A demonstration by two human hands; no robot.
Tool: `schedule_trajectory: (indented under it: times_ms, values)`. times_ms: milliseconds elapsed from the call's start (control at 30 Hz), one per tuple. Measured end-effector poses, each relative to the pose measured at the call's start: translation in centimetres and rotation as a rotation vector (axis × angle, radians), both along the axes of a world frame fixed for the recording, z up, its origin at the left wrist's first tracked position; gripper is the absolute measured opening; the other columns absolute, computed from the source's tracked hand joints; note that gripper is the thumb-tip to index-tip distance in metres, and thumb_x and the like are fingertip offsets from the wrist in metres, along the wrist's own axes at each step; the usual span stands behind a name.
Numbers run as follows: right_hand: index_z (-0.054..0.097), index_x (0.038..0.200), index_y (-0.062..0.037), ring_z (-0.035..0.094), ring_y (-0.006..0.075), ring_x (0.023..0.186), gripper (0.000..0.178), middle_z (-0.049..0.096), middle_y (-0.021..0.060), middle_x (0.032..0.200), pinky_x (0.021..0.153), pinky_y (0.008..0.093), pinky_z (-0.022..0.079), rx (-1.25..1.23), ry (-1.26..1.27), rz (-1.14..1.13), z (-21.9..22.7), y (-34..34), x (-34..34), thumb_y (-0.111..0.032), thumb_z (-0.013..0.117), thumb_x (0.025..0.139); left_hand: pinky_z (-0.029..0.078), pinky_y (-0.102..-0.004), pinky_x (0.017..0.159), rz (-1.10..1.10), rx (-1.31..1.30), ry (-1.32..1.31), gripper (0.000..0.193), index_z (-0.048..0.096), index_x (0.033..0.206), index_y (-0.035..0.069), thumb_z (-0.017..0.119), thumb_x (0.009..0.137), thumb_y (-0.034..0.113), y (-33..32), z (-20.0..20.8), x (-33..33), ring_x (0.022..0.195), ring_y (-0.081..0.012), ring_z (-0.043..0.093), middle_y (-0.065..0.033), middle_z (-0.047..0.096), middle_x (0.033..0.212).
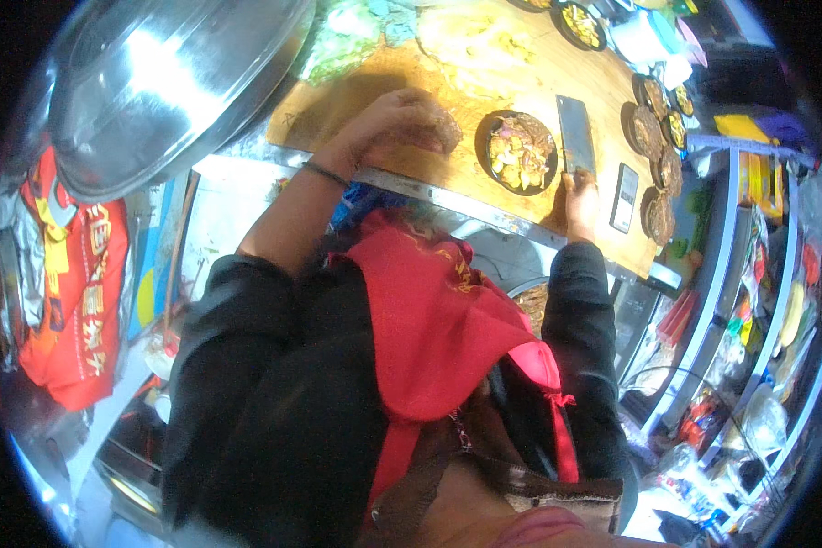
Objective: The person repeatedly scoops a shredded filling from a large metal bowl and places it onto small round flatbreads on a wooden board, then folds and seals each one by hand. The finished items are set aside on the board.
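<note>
My left hand [402, 111] is curled over a brownish-pink lump that looks like meat [440, 135], near the front edge of the wooden board [329, 137]. My right hand [580, 203] grips the handle of a cleaver [574, 132], whose broad grey blade points away from me over the board. Between my hands stands a round dark bowl [481, 146]. In it are pale yellow chunks [521, 164] beside shredded brown and pinkish food. The blade is just right of the bowl, apart from it.
A small flat device [625, 197] lies right of my right hand. Several brown round food portions [647, 132] line the board's right side. Plastic bags [342, 41] are at the back. A large shiny metal lid or pan [169, 87] looms at left; shelves [740, 301] stand at right.
</note>
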State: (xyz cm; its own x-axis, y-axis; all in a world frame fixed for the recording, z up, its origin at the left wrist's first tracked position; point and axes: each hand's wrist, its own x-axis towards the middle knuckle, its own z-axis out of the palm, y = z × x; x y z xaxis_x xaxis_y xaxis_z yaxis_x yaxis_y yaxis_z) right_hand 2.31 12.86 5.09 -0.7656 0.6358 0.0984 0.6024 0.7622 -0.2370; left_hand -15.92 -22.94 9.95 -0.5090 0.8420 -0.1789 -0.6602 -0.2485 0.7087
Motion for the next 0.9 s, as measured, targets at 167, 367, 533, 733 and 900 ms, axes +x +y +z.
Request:
schedule_trajectory:
  times_ms: [167, 367, 533, 733, 900]
  values:
    - [0.06, 0.108, -0.0083, 0.057, 0.0311, 0.1, 0.035, 0.06, 0.0175, 0.107, 0.086, 0.0371, 0.044, -0.033, 0.003, -0.068, 4.5, -3.1, -2.7, -0.032, 0.061, 0.082, 0.053, -0.0313, 0.074, -0.086, 0.06, -0.031, 0.03, 0.051, 0.11, 0.0, 0.056, 0.084, 0.013, 3.3, 2.9, 0.5, 0.082, -0.0209, 0.063, -0.0118, 0.061, 0.099]
    - [0.058, 0.108, -0.0006, 0.053, 0.0122, 0.092, 0.03, 0.061, 0.0061, 0.096, 0.079, 0.0245, 0.042, -1.317, 0.479, 0.096, 8.8, -12.1, -4.1, -0.023, 0.057, 0.088, 0.052, -0.0399, 0.08, -0.226, 0.071, -0.022, 0.025, 0.05, 0.109, -0.002, 0.051, 0.088, 0.01, 8.9, 3.3, 1.4, 0.094, -0.0266, 0.061, -0.0149, 0.059, 0.106]
    - [0.058, 0.092, -0.0037, 0.053, 0.0063, 0.06, 0.016, 0.059, 0.0004, 0.07, 0.054, 0.0188, 0.042, -1.384, 0.41, -0.013, 8.0, -10.6, -3.5, -0.018, 0.06, 0.087, 0.052, -0.0313, 0.077, -0.059, -0.052, 0.062, 0.025, 0.054, 0.109, -0.003, 0.053, 0.085, 0.004, 11.3, 1.0, 1.7, 0.089, -0.0169, 0.06, -0.012, 0.059, 0.105]
    - [0.06, 0.09, -0.0013, 0.052, 0.0054, 0.059, 0.014, 0.061, 0.0015, 0.071, 0.051, 0.0195, 0.041, -1.04, 0.549, -0.082, 5.5, -8.3, -5.1, -0.013, 0.064, 0.083, 0.048, -0.0221, 0.064, 0.13, -0.276, 0.512, 0.019, 0.06, 0.098, -0.003, 0.062, 0.079, 0.001, 14.2, -2.2, 0.5, 0.075, -0.0091, 0.059, -0.0066, 0.064, 0.085]
    - [0.063, 0.088, 0.0001, 0.057, 0.0102, 0.064, 0.017, 0.065, 0.0056, 0.074, 0.059, 0.0248, 0.046, -0.792, 0.534, -0.143, 4.3, -7.2, -6.4, -0.013, 0.068, 0.078, 0.046, -0.023, 0.057, 0.226, -0.401, 0.815, 0.01, 0.06, 0.087, 0.0, 0.064, 0.078, 0.005, 16.0, -4.1, -0.3, 0.064, -0.009, 0.058, -0.0059, 0.064, 0.074]
